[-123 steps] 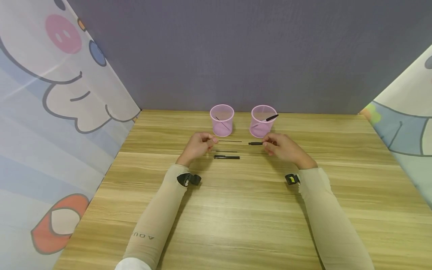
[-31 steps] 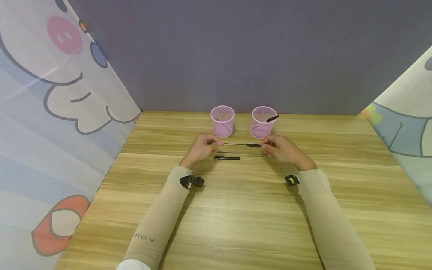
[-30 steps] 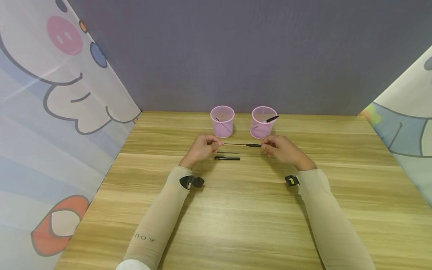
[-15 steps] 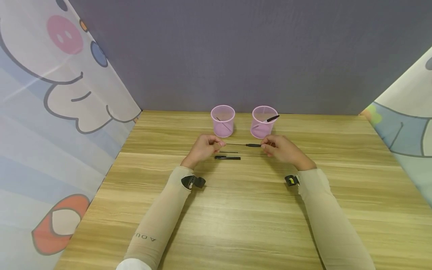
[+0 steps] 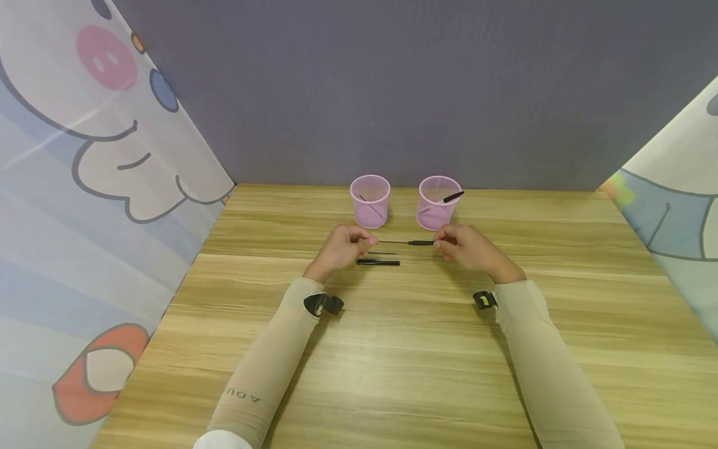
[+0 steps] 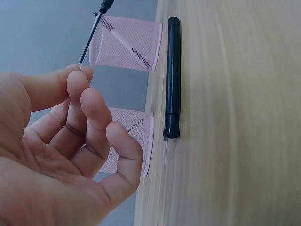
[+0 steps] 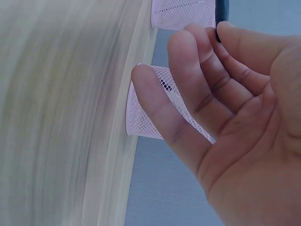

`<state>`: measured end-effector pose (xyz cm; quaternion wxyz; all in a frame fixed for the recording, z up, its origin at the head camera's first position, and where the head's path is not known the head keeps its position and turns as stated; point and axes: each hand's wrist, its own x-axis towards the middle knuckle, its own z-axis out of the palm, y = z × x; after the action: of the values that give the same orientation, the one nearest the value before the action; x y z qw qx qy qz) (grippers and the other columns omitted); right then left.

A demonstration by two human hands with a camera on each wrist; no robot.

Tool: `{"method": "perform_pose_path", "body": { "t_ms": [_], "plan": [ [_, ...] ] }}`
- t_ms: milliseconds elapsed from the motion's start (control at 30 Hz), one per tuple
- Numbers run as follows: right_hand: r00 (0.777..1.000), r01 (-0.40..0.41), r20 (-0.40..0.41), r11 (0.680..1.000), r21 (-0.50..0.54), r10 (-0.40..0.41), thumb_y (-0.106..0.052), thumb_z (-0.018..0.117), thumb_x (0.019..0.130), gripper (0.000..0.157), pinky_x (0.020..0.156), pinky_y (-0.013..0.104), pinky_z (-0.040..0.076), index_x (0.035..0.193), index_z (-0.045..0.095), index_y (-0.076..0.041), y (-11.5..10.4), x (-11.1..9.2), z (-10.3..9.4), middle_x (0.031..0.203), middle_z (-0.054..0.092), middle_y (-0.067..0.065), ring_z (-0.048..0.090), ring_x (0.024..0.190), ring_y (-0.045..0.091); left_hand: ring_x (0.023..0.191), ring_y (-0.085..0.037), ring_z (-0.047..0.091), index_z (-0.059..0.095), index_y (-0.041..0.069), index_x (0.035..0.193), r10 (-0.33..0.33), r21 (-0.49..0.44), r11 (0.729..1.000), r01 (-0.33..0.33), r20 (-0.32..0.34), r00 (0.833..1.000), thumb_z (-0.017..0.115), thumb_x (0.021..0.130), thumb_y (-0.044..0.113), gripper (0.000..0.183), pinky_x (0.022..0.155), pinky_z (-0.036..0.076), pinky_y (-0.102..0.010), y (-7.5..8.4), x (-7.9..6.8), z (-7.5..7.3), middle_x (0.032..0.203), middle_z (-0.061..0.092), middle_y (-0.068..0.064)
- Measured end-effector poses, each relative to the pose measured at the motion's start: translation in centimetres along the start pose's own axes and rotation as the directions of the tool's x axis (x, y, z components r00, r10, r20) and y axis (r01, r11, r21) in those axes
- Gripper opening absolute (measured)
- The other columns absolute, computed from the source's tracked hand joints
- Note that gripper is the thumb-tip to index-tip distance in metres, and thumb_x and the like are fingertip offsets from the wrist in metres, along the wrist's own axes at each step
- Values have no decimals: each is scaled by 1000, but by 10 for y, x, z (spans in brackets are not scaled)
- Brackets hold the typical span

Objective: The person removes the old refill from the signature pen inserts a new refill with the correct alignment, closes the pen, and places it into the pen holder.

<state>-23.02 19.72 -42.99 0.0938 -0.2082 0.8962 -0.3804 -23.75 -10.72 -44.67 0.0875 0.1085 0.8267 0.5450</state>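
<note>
My left hand (image 5: 343,249) pinches one end of a thin pen refill (image 5: 394,242) between thumb and fingertips. The refill's other end meets a black pen barrel (image 5: 421,243), and the two lie in one line. Thumb and fingers of my right hand (image 5: 465,248) pinch the barrel's right end, covering it. In the left wrist view the refill (image 6: 86,44) runs up into the black piece (image 6: 107,5). The barrel (image 7: 222,12) shows at the top of the right wrist view. Below the hands a second thin refill (image 5: 383,253) and a black pen tube (image 5: 378,262) lie on the table.
Behind the hands, two pink mesh pen cups stand on the wooden table (image 5: 392,355). The left cup (image 5: 370,215) holds a thin dark stick; the right cup (image 5: 433,218) has a black-ended pen leaning out. A grey panel (image 5: 415,93) rises at the back edge.
Earlier the refill and barrel were apart; now they meet. Over the last second my left hand has crept right, and less of the refill shows. The right hand has stayed nearly still.
</note>
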Motion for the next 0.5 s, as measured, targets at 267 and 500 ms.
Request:
{"method": "perform_pose_path", "body": {
  "t_ms": [267,500],
  "plan": [
    [1000,3,-3,1000,-13,-3,-3,58,102,13,68,24,55,107,66,6,1,1,1,94,72,20,65,77,17,64,-12,56,76,-1,102,-7,0,1000,7,6,1000,70,97,18,20,54,42,-23,2,-1,4,70,63,-4],
    [1000,-24,-2,1000,-13,23,-4,57,103,14,71,27,57,108,66,5,-1,1,1,94,70,15,67,81,20,65,-12,56,76,1,102,-6,-10,1000,7,18,1000,70,97,17,18,55,44,-23,3,-1,5,70,63,-4]
  ]
}}
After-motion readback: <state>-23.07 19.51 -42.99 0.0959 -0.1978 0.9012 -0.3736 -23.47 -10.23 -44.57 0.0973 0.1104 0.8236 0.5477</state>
